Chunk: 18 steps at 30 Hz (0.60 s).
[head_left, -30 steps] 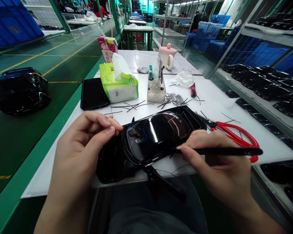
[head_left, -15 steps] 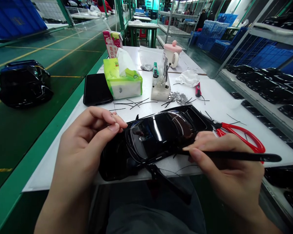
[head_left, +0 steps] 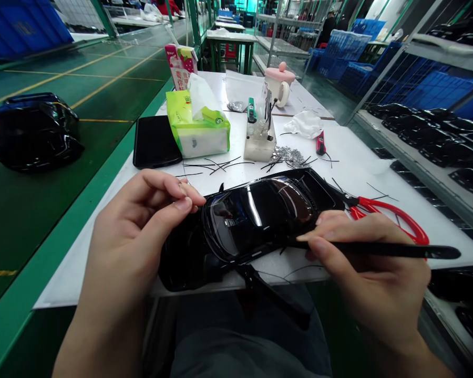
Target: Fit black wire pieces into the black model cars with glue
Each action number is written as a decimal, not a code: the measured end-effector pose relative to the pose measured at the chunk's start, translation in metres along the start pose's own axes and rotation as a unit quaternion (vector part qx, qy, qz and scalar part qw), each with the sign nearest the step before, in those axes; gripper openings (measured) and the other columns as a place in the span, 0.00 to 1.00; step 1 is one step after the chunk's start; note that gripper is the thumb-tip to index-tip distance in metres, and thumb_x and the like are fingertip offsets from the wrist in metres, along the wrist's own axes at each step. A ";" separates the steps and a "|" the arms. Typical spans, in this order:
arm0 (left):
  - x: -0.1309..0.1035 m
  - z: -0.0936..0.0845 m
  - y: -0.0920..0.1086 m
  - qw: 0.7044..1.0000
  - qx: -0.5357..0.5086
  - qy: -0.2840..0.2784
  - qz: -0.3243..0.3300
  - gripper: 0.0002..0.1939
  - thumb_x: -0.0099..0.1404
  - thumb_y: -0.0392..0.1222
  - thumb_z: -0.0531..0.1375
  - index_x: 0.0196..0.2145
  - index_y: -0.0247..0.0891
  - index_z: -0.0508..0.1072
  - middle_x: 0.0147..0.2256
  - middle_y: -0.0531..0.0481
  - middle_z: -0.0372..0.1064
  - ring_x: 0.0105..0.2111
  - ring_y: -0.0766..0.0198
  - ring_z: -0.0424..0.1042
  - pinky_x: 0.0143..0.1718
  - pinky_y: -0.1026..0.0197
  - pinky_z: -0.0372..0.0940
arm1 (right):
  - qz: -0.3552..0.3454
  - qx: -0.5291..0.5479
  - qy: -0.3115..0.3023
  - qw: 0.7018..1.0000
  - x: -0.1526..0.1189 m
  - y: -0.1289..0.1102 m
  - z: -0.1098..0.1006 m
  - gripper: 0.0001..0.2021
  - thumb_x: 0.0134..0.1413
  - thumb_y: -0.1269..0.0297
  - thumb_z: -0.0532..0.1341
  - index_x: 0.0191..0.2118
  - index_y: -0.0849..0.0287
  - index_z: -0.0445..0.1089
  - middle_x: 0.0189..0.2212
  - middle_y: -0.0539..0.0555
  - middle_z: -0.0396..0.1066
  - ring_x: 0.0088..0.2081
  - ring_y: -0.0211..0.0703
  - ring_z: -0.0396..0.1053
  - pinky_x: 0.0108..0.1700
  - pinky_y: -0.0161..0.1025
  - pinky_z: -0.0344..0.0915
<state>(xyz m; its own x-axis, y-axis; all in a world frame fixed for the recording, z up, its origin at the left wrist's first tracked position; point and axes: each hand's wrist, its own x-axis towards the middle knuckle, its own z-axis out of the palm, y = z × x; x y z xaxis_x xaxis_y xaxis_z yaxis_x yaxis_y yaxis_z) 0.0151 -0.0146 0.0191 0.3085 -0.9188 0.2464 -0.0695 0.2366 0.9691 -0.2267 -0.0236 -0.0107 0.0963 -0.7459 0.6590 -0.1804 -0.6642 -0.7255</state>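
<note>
A glossy black model car point(head_left: 260, 205) lies on the white tabletop in front of me, hood to the left. One black door point(head_left: 278, 299) stands swung out from its near side, past the table's edge. My right hand point(head_left: 358, 262) grips slim black tweezers point(head_left: 410, 250), their tip at the car's near side by the door opening. By the windshield, my left hand point(head_left: 150, 220) is closed in a pinch, thumb against forefinger; anything between the fingertips is too small to make out. Red-handled scissors point(head_left: 398, 215) lie behind my right hand, blades towards the car's rear.
Beyond the car are a black tablet point(head_left: 156, 142), a green tissue pack point(head_left: 199, 131), a small holder point(head_left: 259, 147) with tools, silvery bits point(head_left: 288, 156), scattered black strands point(head_left: 220, 167) and a lidded mug point(head_left: 278, 86). Shelves of black car bodies point(head_left: 429, 131) stand at right.
My right hand and the tweezers have shifted very slightly to the right. My left hand keeps its pinch, and the car stays in place.
</note>
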 end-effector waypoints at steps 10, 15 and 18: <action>0.002 0.001 -0.001 1.000 -0.002 -0.001 0.003 0.10 0.60 0.30 0.66 0.31 0.45 0.74 0.32 0.61 0.75 0.36 0.72 0.76 0.37 0.78 0.68 | 0.005 -0.001 0.001 1.000 0.000 0.000 0.001 0.10 0.54 0.79 0.68 0.37 0.55 0.75 0.29 0.50 0.75 0.34 0.46 0.74 0.39 0.48 0.72; 0.001 0.001 0.000 1.000 -0.002 0.005 -0.003 0.10 0.59 0.30 0.66 0.31 0.45 0.74 0.32 0.60 0.75 0.35 0.72 0.75 0.36 0.78 0.68 | -0.001 -0.013 -0.001 1.000 0.001 -0.001 0.002 0.10 0.54 0.79 0.68 0.37 0.55 0.76 0.28 0.49 0.74 0.32 0.45 0.73 0.37 0.46 0.73; 0.000 0.001 0.000 1.000 -0.007 0.004 -0.004 0.09 0.59 0.30 0.66 0.31 0.44 0.74 0.32 0.60 0.75 0.35 0.73 0.75 0.36 0.79 0.68 | 0.001 -0.016 -0.009 1.000 0.002 -0.003 0.001 0.11 0.55 0.79 0.67 0.38 0.55 0.75 0.29 0.49 0.73 0.33 0.44 0.73 0.35 0.44 0.72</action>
<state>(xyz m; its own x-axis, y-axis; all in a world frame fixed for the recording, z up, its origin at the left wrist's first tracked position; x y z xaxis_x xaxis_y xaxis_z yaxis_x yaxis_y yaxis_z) 0.0143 -0.0151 0.0197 0.3169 -0.9181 0.2380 -0.0545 0.2329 0.9710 -0.2251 -0.0231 -0.0080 0.1130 -0.7477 0.6544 -0.2120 -0.6616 -0.7193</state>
